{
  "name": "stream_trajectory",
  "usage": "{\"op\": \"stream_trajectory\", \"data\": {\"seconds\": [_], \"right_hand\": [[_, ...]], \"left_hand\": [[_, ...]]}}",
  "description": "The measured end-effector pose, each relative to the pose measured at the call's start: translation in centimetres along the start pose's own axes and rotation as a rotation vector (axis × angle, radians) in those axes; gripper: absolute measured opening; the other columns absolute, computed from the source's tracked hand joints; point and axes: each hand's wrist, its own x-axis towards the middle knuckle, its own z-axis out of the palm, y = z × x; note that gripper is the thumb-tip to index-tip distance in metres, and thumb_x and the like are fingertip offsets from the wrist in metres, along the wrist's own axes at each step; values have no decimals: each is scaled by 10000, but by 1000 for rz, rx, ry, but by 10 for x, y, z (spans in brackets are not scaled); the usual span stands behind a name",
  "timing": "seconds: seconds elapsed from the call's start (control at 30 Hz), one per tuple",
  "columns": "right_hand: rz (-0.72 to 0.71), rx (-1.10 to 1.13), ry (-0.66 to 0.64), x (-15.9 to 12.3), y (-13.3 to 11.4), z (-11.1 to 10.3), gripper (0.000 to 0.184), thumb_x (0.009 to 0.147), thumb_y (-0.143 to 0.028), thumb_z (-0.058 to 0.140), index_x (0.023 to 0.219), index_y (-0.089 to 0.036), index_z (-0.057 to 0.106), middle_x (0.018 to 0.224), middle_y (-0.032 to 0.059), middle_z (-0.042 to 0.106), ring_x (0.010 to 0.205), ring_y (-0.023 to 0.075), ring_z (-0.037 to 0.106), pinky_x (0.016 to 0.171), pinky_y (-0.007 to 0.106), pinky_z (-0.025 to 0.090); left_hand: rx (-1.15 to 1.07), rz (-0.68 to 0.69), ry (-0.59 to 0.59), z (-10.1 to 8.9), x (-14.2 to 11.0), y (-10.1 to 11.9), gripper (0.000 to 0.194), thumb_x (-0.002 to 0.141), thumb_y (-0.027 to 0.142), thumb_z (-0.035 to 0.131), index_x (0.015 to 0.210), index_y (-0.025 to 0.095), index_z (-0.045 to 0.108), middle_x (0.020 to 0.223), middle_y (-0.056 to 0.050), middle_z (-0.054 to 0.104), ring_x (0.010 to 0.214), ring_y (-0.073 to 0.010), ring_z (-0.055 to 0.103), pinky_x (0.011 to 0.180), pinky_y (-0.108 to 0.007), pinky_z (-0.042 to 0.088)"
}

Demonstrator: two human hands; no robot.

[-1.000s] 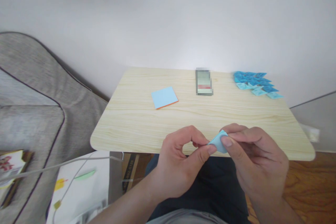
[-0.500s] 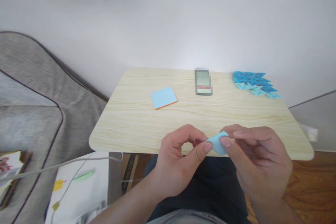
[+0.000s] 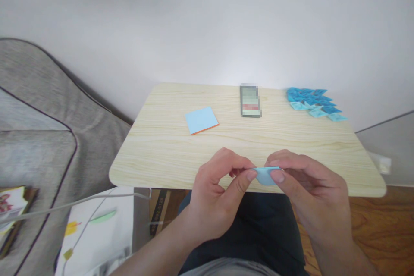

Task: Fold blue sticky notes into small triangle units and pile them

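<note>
A small folded piece of light blue paper (image 3: 264, 176) is held just above the table's front edge. My left hand (image 3: 223, 194) pinches its left end between thumb and forefinger. At its right end my right hand (image 3: 310, 194) grips it with the thumb on the near side, the other fingers behind. The top edge of the paper lies nearly level; its back is hidden. Farther off on the table rest a stack of square paper sheets (image 3: 202, 120), light blue on top with an orange edge, and a cluster of folded blue paper pieces (image 3: 310, 99), dark and pale.
A phone (image 3: 250, 101) with a blurred screen lies near the back edge of the pale wood table (image 3: 155, 146). A grey sofa (image 3: 100, 151) stands at the left. A white cable (image 3: 97, 198) crosses above a white surface below the table. The wall is behind.
The folded paper has turned from slanting up to the right to nearly level. My left hand has shifted slightly left. Both hands keep hold of the paper.
</note>
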Motion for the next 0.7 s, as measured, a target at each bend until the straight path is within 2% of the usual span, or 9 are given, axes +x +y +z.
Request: {"op": "stream_trajectory", "data": {"seconds": [0.37, 0.7], "right_hand": [[-45, 5, 6, 0, -1, 2, 215, 847, -46, 743, 971, -222, 733, 954, 52, 725, 906, 200, 680, 750, 335, 550], [-43, -13, 11, -1, -2, 1, 230, 846, -46, 746, 987, -227, 733, 951, 44, 725, 872, 184, 680, 730, 316, 545]], "left_hand": [[33, 32, -17, -1, 1, 2, 68, 931, 161, 691, 974, 204, 721, 854, -24, 647, 813, -149, 578, 757, -319, 449], [26, 15, -23, -2, 1, 4, 60, 938, 172, 680, 978, 203, 713, 863, -26, 646, 813, -148, 574, 760, -321, 456]]}}
